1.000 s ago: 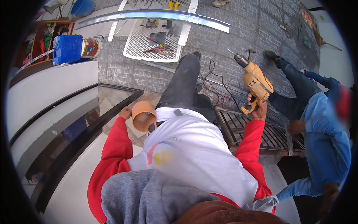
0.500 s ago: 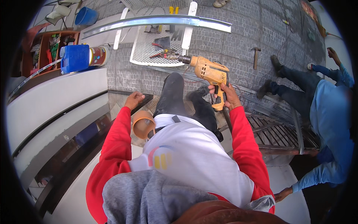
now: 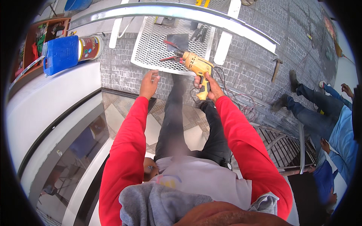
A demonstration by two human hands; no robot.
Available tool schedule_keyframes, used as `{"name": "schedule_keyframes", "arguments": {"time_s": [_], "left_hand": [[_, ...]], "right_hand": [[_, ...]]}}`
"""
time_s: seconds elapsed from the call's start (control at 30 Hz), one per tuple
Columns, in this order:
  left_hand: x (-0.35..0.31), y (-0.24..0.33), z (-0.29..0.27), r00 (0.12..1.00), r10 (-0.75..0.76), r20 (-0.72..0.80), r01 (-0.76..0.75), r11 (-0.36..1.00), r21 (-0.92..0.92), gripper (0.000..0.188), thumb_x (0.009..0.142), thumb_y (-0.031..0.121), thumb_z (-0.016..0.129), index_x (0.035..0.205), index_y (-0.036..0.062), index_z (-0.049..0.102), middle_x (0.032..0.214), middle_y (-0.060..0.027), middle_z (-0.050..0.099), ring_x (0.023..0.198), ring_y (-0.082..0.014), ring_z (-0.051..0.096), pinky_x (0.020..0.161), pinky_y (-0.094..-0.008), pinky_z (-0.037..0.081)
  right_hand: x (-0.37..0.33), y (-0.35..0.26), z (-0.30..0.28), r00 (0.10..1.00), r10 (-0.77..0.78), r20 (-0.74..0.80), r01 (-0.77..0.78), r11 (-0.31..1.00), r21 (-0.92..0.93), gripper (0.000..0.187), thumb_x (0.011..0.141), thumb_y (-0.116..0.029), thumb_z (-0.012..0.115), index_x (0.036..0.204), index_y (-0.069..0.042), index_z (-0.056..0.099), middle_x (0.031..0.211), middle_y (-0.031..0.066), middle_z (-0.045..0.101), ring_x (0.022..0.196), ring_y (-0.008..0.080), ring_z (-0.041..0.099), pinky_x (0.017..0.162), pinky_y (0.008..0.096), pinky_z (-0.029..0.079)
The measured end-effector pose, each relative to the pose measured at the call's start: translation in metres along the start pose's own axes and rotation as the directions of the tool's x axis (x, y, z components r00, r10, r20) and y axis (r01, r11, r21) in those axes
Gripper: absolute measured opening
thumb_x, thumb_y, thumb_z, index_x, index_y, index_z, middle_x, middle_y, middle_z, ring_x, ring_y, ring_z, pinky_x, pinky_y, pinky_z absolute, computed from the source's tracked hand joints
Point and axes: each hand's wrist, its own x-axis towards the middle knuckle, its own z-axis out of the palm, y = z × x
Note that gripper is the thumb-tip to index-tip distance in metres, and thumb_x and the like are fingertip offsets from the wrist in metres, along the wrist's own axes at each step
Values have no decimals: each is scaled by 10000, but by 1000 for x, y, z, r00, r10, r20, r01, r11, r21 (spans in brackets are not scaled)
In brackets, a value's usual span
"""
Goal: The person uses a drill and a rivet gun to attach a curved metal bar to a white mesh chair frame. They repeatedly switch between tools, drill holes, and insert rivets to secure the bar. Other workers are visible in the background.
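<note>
My right hand [image 3: 211, 86] is wrapped round the handle of a yellow power drill [image 3: 198, 67], its chuck pointing away to the upper left. The drill is over the near edge of a white mesh table [image 3: 145, 49]. Red-handled pliers [image 3: 169, 58] lie there, partly hidden by the drill. A dark square sheet [image 3: 178, 41] rests just beyond them. My left hand [image 3: 149, 84] is raised beside the table's near edge, fingers loosely bent and apart, with nothing visible in it. At my waist, a brown round pouch [image 3: 150, 169] is partly covered by my left arm.
A long metal channel [image 3: 181, 10] spans the table on white supports. A hammer [image 3: 277, 69] lies on paving to the right, near a co-worker in blue [image 3: 341, 124]. A blue jerrycan [image 3: 60, 55] and a paint bucket [image 3: 90, 48] stand on the left ledge. Cables trail right of the drill.
Both hands have reached forward, toward the mesh table. The drill has moved left with my right hand and now overlaps the pliers. My left hand's fingers have straightened somewhat.
</note>
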Motion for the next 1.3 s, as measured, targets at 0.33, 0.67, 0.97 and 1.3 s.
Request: {"name": "schedule_keyframes", "arguments": {"time_s": [0.33,0.67,0.97,1.3], "left_hand": [[326,-19,32,887,462,23,-422,788,448,273,1024,170,604,1246,15,636,1210,-182,694,1104,-307,689,920,-416,548],[453,-104,101,901,357,246,-418,566,710,262,873,97,557,999,-4,763,1060,-256,734,1044,-412,700,917,-517,540],[454,-134,107,735,673,81,-566,544,620,333,917,211,594,1165,32,725,1164,-225,725,1131,-377,681,993,-515,496],[442,-111,93,884,378,275,-438,467,768,309,888,246,630,1071,22,737,1076,-209,734,1031,-404,683,915,-525,513]], "right_hand": [[209,-51,-33,992,17,128,7,983,-184,557,1070,-420,566,1411,15,499,1197,185,710,955,194,734,700,300,597],[248,-77,-46,999,36,20,-25,921,-388,559,1040,-398,627,1362,51,544,1078,157,747,862,209,738,670,284,607],[244,-87,-23,879,-456,-140,-52,200,-978,634,835,-415,875,1205,62,680,1039,159,750,937,226,745,800,322,586],[312,-152,45,349,-886,306,-95,-358,-929,525,885,-346,800,1197,59,681,983,183,730,911,243,706,685,331,541]]}}
